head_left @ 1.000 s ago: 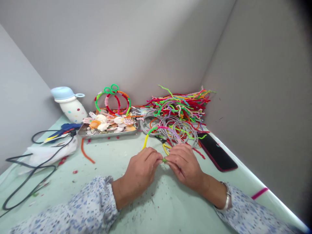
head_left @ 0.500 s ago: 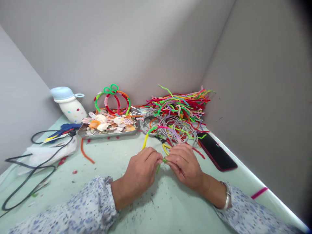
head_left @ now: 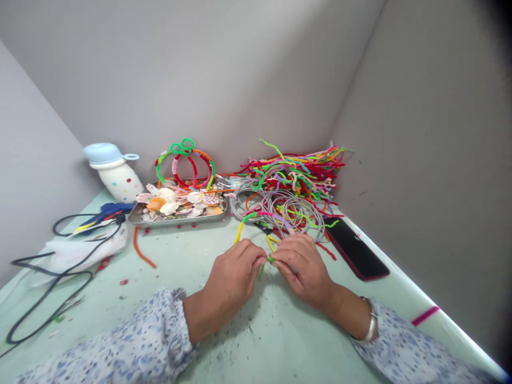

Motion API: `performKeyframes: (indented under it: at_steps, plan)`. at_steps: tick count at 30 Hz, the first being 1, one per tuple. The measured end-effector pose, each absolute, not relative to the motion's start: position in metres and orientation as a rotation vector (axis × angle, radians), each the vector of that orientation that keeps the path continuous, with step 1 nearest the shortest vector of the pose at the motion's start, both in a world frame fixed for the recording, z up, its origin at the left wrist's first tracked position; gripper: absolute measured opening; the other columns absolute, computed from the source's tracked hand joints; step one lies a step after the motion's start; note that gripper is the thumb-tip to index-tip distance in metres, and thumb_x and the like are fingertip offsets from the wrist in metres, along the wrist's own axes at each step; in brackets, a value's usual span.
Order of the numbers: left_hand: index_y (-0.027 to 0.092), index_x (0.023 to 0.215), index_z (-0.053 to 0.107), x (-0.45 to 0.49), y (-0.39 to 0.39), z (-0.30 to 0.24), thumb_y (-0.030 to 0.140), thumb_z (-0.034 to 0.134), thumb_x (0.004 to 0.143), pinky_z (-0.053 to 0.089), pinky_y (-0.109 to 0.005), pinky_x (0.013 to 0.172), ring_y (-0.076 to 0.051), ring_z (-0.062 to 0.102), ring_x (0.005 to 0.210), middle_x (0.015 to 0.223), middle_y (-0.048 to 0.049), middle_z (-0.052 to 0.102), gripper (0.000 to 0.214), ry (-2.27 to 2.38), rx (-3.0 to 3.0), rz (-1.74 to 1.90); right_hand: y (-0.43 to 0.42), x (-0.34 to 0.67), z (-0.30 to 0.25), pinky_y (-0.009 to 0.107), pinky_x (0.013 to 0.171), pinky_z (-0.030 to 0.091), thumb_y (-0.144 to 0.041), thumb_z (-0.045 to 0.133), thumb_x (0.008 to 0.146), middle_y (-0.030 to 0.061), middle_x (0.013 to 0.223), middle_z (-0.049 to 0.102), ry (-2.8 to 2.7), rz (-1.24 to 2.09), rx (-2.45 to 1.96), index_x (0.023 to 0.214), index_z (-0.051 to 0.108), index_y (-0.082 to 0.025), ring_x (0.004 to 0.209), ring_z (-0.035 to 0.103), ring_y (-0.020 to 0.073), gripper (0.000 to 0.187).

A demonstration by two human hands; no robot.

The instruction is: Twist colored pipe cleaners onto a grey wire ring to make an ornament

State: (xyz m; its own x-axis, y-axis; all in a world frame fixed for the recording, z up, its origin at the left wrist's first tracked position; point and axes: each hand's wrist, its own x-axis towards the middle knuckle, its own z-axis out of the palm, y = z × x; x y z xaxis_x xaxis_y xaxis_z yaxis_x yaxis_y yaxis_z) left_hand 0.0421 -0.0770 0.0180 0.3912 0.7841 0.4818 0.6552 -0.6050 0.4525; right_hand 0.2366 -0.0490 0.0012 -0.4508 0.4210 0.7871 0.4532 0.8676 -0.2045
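Note:
My left hand (head_left: 235, 275) and my right hand (head_left: 303, 271) meet over the front middle of the table, fingertips nearly touching. Both pinch a short green pipe cleaner (head_left: 269, 259); a loose green end hangs below my left fingers. A curved band wrapped in yellow, green, pink and purple pipe cleaner (head_left: 250, 216) arches up behind the hands, its two ends hidden by them. Just beyond the fingers lie yellow-handled pliers (head_left: 272, 244), partly covered by my right hand.
Behind are grey wire coils (head_left: 298, 213) and a pipe-cleaner heap (head_left: 296, 170). A shell-filled metal tray (head_left: 180, 223) stands left of them, two wrapped headbands (head_left: 212, 168) at its back. A bottle (head_left: 120, 178) and black cable (head_left: 52, 274) are left, a phone (head_left: 358, 249) right.
The arched band has dipped slightly behind my hands. Both hands keep their pinch on the green pipe cleaner, in nearly the same place.

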Motion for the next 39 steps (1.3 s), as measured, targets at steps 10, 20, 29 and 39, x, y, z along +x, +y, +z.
performKeyframes:
  at_steps: [10, 20, 29, 39]
  plan:
    - [0.019, 0.091, 0.061, 0.0438, -0.0757, 0.0232, 0.019, 0.045, 0.093, 0.045, -0.026, 0.068, -0.015, 0.056, 0.075, 0.082, -0.0021, 0.06, 0.016, 1.272, 2.271, 0.959, -0.0484, 0.2342, 0.0025, 0.041, 0.087, 0.044, -0.016, 0.056, 0.087, 0.0035, 0.087, 0.068, -2.108, 0.002, -0.663, 0.098, 0.062, -0.021, 0.087, 0.061, 0.0189, 0.014]
    - [0.018, 0.089, 0.059, 0.0442, -0.078, 0.0243, 0.018, 0.043, 0.093, 0.043, -0.027, 0.067, -0.016, 0.055, 0.073, 0.082, -0.0026, 0.059, 0.017, 1.292, 2.278, 0.91, -0.0496, 0.2328, 0.0022, 0.041, 0.087, 0.042, -0.014, 0.052, 0.088, 0.0046, 0.088, 0.065, -2.122, 0.002, -0.642, 0.096, 0.06, -0.019, 0.088, 0.058, 0.0196, 0.012]
    - [0.019, 0.088, 0.059, 0.0445, -0.0755, 0.0255, 0.02, 0.042, 0.093, 0.043, -0.027, 0.068, -0.016, 0.055, 0.074, 0.082, -0.0018, 0.059, 0.018, 1.261, 2.202, 0.891, -0.0498, 0.2335, 0.0017, 0.042, 0.087, 0.042, -0.015, 0.052, 0.088, 0.0044, 0.088, 0.064, -2.114, 0.013, -0.644, 0.098, 0.059, -0.021, 0.088, 0.057, 0.0201, 0.013]
    - [0.018, 0.087, 0.059, 0.0444, -0.0765, 0.0262, 0.019, 0.043, 0.093, 0.043, -0.027, 0.069, -0.015, 0.054, 0.074, 0.08, -0.0009, 0.058, 0.017, 1.216, 2.139, 0.935, -0.0497, 0.2337, 0.0016, 0.041, 0.085, 0.043, -0.016, 0.05, 0.088, 0.0038, 0.087, 0.064, -2.092, 0.045, -0.666, 0.097, 0.059, -0.021, 0.087, 0.058, 0.0199, 0.013]
